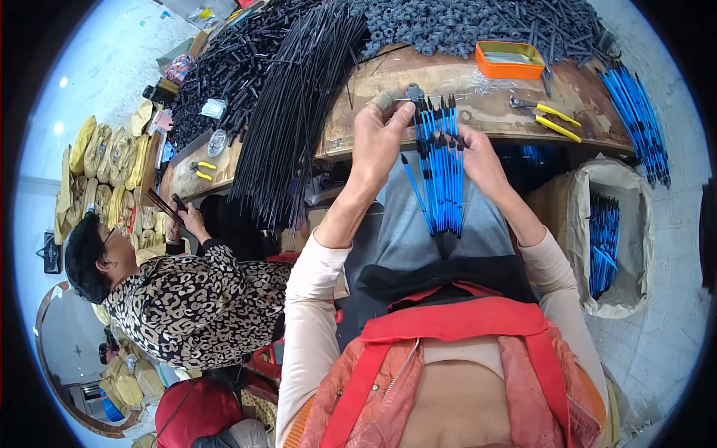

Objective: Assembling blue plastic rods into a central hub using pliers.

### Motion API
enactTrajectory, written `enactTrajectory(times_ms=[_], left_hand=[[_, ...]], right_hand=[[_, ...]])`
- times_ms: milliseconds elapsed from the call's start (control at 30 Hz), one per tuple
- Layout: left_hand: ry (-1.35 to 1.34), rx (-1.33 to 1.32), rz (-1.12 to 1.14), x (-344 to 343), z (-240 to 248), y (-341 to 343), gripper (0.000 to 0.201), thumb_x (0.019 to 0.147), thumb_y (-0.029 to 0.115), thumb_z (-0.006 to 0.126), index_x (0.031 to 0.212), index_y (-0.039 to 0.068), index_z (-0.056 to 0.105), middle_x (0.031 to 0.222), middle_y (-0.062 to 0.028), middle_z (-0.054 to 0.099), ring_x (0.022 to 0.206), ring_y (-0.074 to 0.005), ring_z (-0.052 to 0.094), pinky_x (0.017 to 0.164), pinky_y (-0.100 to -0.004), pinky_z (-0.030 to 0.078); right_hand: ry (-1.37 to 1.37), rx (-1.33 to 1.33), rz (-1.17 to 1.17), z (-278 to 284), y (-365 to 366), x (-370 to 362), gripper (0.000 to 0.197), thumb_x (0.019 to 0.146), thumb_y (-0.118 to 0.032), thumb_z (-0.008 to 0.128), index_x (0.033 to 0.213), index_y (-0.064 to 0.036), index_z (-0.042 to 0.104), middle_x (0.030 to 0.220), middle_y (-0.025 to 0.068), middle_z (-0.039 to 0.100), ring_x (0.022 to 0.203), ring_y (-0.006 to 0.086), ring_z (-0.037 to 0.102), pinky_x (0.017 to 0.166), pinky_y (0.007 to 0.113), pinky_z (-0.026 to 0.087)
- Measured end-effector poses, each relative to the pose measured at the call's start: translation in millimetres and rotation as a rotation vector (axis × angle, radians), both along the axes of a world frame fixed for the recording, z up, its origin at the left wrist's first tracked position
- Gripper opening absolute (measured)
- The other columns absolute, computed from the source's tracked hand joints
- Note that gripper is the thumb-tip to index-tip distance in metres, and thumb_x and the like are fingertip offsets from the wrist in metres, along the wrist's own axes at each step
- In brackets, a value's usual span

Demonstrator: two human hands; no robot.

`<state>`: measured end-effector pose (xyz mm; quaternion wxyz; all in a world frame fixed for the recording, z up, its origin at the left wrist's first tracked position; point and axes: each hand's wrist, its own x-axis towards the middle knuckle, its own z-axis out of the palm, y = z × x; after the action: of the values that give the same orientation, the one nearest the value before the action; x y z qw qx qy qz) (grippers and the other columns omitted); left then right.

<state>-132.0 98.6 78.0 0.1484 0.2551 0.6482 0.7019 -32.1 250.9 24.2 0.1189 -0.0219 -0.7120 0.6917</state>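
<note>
Above my lap hangs a row of blue rods with black tips (448, 183), side by side and pointing down. My left hand (377, 138) is closed at its upper left end, thumb and forefinger pinching what looks like a thin metal wire (464, 96) that runs across near the rod tops. A wrap covers the forefinger's tip. Just above the thumb is a small grey plastic fitting (414, 91). From the right, my right hand (482, 158) grips the blue rods, its fingertips partly hidden among them. One blue rod (417, 193) slants away from the row at the left.
Yellow-handled pliers (556, 122) and an orange tin (510, 69) lie on the wooden table (373, 78). Grey fittings (478, 26) and long black rods (291, 112) are heaped behind. More blue rods (635, 123) overhang at right, above a lined box (646, 246). A co-worker (194, 299) sits left.
</note>
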Motion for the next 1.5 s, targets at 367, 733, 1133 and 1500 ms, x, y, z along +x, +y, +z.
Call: enactTrajectory(times_ms=[367, 733, 1133, 1500], left_hand=[[-0.121, 0.106, -0.293, 0.5, 20.6, -18.0, 0.031, 0.099, 0.012, 0.053, 0.123, -0.007, 0.055, 0.115, -0.0113, 0.065, 0.105, -0.0168, 0.061, 0.096, -0.0322, 0.047], [-0.251, 0.167, -0.415, -3.1, 23.2, -29.4, 0.034, 0.096, 0.012, 0.057, 0.125, -0.006, 0.054, 0.118, -0.0127, 0.063, 0.111, -0.02, 0.059, 0.101, -0.0354, 0.044], [-0.254, 0.209, -0.599, 0.6, 26.4, -57.3, 0.038, 0.094, 0.015, 0.061, 0.123, -0.007, 0.054, 0.082, -0.0009, 0.062, 0.04, 0.0011, 0.027, 0.038, -0.0167, 0.016], [-0.418, 0.214, -0.599, 34.6, 40.8, -61.4, 0.044, 0.085, 0.012, 0.072, 0.123, -0.002, 0.055, 0.109, -0.0064, 0.065, 0.097, -0.0156, 0.064, 0.088, -0.0284, 0.05]], right_hand=[[0.016, -0.07, 0.237, 29.6, 8.5, 15.8, 0.032, 0.095, -0.031, 0.059, 0.106, -0.0018, 0.065, 0.098, -0.0015, 0.066, 0.09, 0.0039, 0.06, 0.081, 0.022, 0.049], [-0.015, -0.058, 0.282, 33.1, -1.1, 21.8, 0.028, 0.096, -0.031, 0.053, 0.095, -0.0041, 0.059, 0.091, -0.0037, 0.062, 0.088, 0.0035, 0.054, 0.081, 0.024, 0.046], [0.082, -0.096, 0.546, 51.5, -16.8, 44.9, 0.015, 0.095, -0.011, 0.058, 0.106, -0.0005, 0.062, 0.093, -0.005, 0.062, 0.088, 0.002, 0.052, 0.08, 0.021, 0.045], [0.085, 0.015, 0.496, 40.0, -22.2, 68.4, 0.031, 0.08, -0.001, 0.04, 0.104, -0.001, 0.059, 0.085, -0.0043, 0.056, 0.08, 0.0044, 0.049, 0.074, 0.02, 0.04]])
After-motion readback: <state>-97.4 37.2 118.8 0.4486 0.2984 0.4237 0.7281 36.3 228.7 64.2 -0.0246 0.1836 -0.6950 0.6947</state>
